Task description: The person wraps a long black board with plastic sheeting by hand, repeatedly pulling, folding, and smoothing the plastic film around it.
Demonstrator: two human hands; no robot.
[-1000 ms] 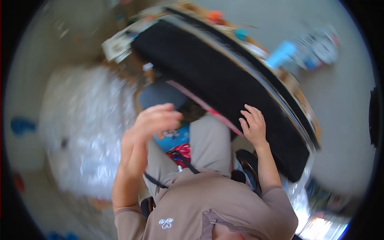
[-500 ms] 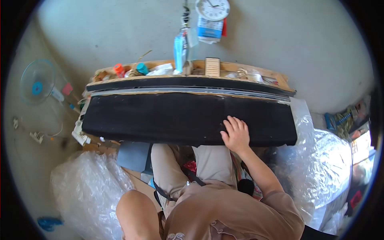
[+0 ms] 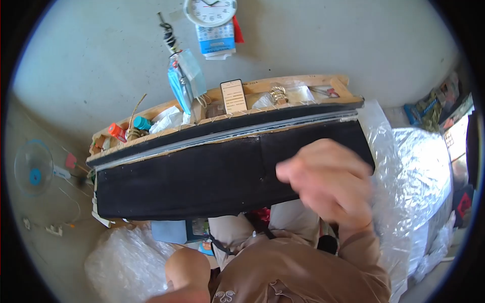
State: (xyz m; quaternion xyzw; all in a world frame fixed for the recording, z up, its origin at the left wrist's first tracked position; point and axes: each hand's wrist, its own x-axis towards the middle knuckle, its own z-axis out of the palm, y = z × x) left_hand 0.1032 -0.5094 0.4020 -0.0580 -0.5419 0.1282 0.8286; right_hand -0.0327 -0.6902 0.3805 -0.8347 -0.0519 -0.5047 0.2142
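A long black padded board point(image 3: 202, 177) lies across the space before my lap, with a pale metal strip point(image 3: 222, 137) along its far side. My right hand point(image 3: 328, 182) is raised over the board's right part, its fingers curled and blurred; whether anything is inside them cannot be made out. On the left, my bent arm point(image 3: 187, 272) shows at the bottom edge, and the left hand itself is out of view.
A wooden tray point(image 3: 298, 81) behind the board holds a phone point(image 3: 233, 96), an orange-capped bottle point(image 3: 117, 132) and a teal cap point(image 3: 142, 123). Masks point(image 3: 181, 86) hang above. Clear plastic point(image 3: 126, 262) lies left; shiny wrapping point(image 3: 419, 177) stands right. A fan point(image 3: 34, 169) is at far left.
My right hand has lifted off the black board toward the camera, and its fingers have curled. My left hand, visible a second ago, has left the view. The camera view has swung round.
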